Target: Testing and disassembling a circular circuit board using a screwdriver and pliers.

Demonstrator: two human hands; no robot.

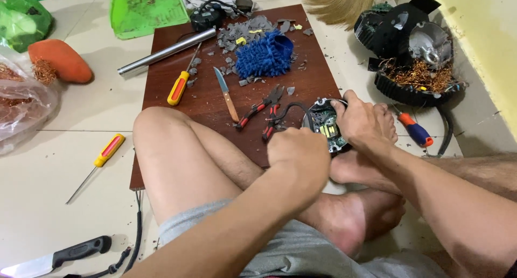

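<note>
right hand [362, 119] grip closed on round circuit-board housing [326, 125] at board [177, 103] edge | left hand [298, 154] fisted against housing, what it holds cannot be told | red pliers [262, 110] just left | small knife [226, 93] near

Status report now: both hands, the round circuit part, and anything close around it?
Left hand fisted beside round circuit unit; contents hidden. Right hand grips unit's far edge. Red-handled pliers and small knife lie close on brown board.
</note>
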